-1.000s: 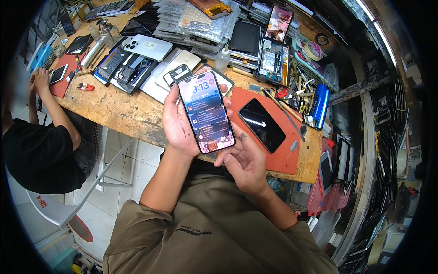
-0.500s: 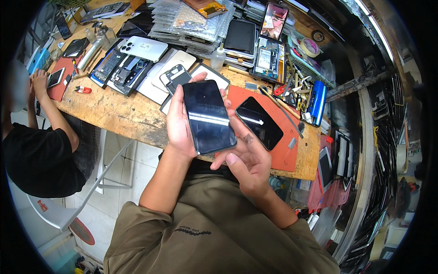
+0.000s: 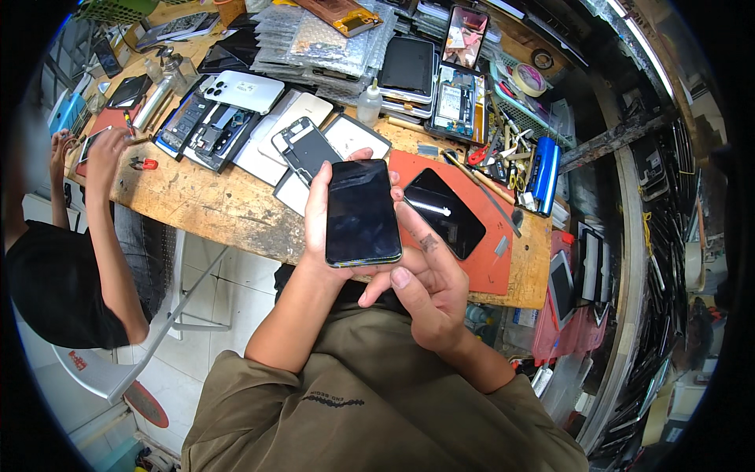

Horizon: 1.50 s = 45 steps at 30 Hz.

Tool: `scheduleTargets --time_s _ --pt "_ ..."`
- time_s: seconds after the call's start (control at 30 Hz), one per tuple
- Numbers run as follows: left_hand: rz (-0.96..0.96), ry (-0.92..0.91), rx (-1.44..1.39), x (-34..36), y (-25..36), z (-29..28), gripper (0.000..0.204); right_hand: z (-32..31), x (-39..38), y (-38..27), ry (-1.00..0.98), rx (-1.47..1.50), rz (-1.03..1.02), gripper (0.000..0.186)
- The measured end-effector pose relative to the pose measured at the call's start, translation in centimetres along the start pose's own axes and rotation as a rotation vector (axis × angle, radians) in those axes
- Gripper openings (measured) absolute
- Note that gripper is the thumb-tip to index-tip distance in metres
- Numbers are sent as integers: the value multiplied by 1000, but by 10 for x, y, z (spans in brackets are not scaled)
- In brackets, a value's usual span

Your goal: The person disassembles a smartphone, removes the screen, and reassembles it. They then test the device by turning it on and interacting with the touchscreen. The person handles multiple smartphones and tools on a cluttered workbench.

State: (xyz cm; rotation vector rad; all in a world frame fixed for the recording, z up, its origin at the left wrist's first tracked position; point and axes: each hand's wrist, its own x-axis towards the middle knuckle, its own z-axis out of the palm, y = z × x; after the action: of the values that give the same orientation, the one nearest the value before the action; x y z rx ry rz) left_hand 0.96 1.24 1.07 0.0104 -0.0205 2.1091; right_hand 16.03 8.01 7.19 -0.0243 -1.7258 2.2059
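Note:
A dark-screened smartphone [image 3: 363,214] rests in my left hand [image 3: 315,224], the thumb along its left edge and fingertips showing past its right edge. My right hand [image 3: 434,287] is just to the right of the phone, palm up with its fingers apart. Its index finger reaches up along the phone's lower right side; whether it touches the phone I cannot tell. Behind that hand, another black smartphone [image 3: 460,228] lies on an orange-red mat [image 3: 494,275], light glinting off its glass.
The wooden bench [image 3: 212,200] carries opened phone parts [image 3: 212,130], a white phone back [image 3: 248,90], bubble-wrapped stacks [image 3: 314,47], a squeeze bottle [image 3: 369,104] and a blue cylinder [image 3: 543,177]. At left, a person [image 3: 71,283] handles a phone beside a grey chair [image 3: 102,377].
The held phone has tilted and shifted slightly downward, and the bright stripe reflected on its screen is gone. At left, the other person's arm has swung up and rightward over the bench.

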Motion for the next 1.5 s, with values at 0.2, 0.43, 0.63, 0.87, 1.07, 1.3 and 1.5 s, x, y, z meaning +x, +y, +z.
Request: scheduleTargets --time_s 0.2,0.43,0.63,0.87,1.07,1.3,1.5 --pt "13 62 18 0 -1 1 50 0 1 -2 -1 -3 -3 69" --pt "15 80 -4 1 -5 6 52 -2 0 -4 26 14 8 71" --pt "358 54 366 -4 -4 17 56 -9 2 13 73 -153 -10 71" --pt "507 123 760 -5 3 28 40 -18 3 31 110 -110 56 44" --pt "455 113 952 -13 14 32 49 -27 -2 31 175 -36 190 57" --pt "396 33 779 -18 16 35 100 -31 0 32 174 48 219 59" --pt "393 34 782 -20 15 34 108 -30 0 36 190 69 238 58"
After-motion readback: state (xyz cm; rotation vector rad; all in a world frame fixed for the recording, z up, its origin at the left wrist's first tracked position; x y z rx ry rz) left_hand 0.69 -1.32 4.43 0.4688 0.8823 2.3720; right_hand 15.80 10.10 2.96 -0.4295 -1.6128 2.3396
